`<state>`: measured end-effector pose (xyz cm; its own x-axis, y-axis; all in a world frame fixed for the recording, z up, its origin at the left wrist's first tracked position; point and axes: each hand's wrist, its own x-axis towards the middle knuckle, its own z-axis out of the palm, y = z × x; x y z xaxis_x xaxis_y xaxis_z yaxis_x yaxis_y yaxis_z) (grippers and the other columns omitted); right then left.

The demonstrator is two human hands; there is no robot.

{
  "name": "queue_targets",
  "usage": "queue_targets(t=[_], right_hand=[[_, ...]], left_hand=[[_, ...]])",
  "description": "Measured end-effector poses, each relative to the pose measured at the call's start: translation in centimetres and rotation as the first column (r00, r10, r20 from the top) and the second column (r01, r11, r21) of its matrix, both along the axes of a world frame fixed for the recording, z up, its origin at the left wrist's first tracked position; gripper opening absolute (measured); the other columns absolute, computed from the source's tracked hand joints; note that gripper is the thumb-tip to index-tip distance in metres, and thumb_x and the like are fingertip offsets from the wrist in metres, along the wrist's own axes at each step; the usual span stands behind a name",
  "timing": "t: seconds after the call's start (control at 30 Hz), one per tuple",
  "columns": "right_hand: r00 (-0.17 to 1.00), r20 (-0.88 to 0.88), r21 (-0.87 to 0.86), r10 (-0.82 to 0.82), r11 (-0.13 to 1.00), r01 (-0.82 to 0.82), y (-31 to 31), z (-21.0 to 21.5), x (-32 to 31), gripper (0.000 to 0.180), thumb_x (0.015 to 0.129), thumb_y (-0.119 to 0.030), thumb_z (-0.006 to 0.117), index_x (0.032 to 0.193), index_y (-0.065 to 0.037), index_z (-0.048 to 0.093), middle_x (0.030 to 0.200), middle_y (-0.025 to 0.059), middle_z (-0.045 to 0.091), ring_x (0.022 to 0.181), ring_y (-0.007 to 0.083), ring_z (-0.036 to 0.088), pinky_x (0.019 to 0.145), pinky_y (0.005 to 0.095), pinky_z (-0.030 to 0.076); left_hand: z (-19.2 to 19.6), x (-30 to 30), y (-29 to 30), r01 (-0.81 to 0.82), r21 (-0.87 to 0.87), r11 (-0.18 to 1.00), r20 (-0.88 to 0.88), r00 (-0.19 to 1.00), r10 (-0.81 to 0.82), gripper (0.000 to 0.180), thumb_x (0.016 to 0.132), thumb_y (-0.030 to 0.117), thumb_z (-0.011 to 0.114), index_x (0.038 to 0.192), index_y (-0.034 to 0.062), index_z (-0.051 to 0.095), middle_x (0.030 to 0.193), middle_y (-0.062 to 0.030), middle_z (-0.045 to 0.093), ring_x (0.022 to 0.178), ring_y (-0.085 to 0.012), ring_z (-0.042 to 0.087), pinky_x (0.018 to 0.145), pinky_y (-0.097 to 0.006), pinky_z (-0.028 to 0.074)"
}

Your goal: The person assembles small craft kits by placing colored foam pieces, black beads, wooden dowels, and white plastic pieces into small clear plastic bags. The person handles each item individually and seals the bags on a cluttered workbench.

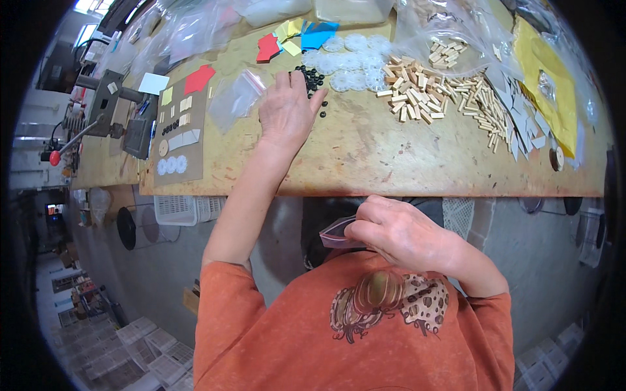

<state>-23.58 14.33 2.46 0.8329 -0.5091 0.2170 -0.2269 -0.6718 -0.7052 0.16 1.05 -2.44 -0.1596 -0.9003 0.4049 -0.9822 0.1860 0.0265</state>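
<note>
My left hand (287, 111) is palm down on the table, at the left edge of a small pile of black ring-like pieces (313, 77). Its thumb stands apart from the bent fingers, whose tips are partly hidden; I see nothing held in it. Close to my body, below the table's front edge, my right hand (394, 228) grips a small clear zip bag (339, 236) with its mouth gaping. Any contents of that bag cannot be made out. Just left of my left hand lies a stack of flat clear zip bags (229, 104).
A brown board (189, 117) with sample pieces lies left, beside a lever press (104, 98). Clear plastic discs (355, 62), wooden blocks (411, 91), wooden dowels (482, 107) and white cards (518, 111) spread rightward. Red (267, 47) and blue (319, 34) pieces lie behind.
</note>
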Motion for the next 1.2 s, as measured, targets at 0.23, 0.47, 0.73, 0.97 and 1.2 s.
queue_targets(t=[0.23, 0.47, 0.73, 0.97, 1.2], right_hand=[[0.999, -0.016, -0.015, -0.03, 0.999, 0.03, 0.1, -0.2, -0.7, 0.019, 0.08, -0.008, 0.063, 0.098, -0.004, 0.064, 0.09, 0.0112, 0.058, 0.093, 0.0303, 0.061, 0.081, 0.0398, 0.053], [0.998, -0.009, -0.017, -0.065, 0.998, 0.065, 0.2, -0.4, -1.3, 0.021, 0.08, -0.007, 0.063, 0.101, -0.004, 0.065, 0.09, 0.0108, 0.059, 0.092, 0.03, 0.063, 0.081, 0.0405, 0.053], [0.997, 0.003, -0.003, -0.072, 0.997, 0.072, -0.2, -0.8, -1.5, 0.022, 0.079, -0.006, 0.065, 0.101, -0.003, 0.065, 0.09, 0.0112, 0.06, 0.089, 0.0319, 0.063, 0.079, 0.0416, 0.054], [0.998, 0.014, 0.01, -0.058, 0.998, 0.057, -1.0, -0.4, -0.5, 0.018, 0.079, -0.006, 0.066, 0.097, -0.006, 0.063, 0.085, 0.0113, 0.058, 0.084, 0.0331, 0.061, 0.073, 0.0426, 0.051], [0.994, -0.018, 0.045, -0.107, 0.993, 0.108, -1.1, 0.3, 0.0, 0.021, 0.079, -0.006, 0.071, 0.099, -0.006, 0.067, 0.082, 0.011, 0.058, 0.075, 0.0329, 0.062, 0.067, 0.0429, 0.052]], left_hand=[[-0.9, 1.4, -2.1, 0.103, 0.02, 0.995, 0.038, 0.994, -0.103, 0.032, 0.098, 0.035, 0.063, 0.102, 0.005, 0.053, 0.093, -0.0161, 0.062, 0.076, -0.0386, 0.068, 0.062, -0.049, 0.055], [-0.7, 2.1, -2.9, 0.021, 0.115, 0.993, 0.049, 0.998, -0.027, 0.023, 0.099, 0.027, 0.062, 0.1, 0.0047, 0.055, 0.093, -0.0185, 0.068, 0.079, -0.0387, 0.07, 0.066, -0.049, 0.057], [-0.6, 3.9, -3.8, 0.183, -0.007, 0.983, -0.306, 0.936, -0.176, 0.023, 0.098, 0.025, 0.064, 0.098, 0.0024, 0.064, 0.085, -0.0193, 0.068, 0.078, -0.0402, 0.066, 0.068, -0.049, 0.052], [1.8, 4.3, -2.8, 0.469, 0.276, 0.839, -0.901, -0.179, 0.396, 0.016, 0.104, 0.017, 0.058, 0.095, 0.0047, 0.06, 0.071, 0.0055, 0.046, 0.053, -0.0022, 0.036, 0.042, -0.018, 0.025], [3.2, 2.8, -1.5, 0.59, 0.266, 0.763, -0.498, -0.593, 0.633, 0.02, 0.106, 0.016, 0.053, 0.116, -0.0009, 0.058, 0.083, 0.0032, 0.05, 0.059, -0.0017, 0.038, 0.043, -0.016, 0.027]])
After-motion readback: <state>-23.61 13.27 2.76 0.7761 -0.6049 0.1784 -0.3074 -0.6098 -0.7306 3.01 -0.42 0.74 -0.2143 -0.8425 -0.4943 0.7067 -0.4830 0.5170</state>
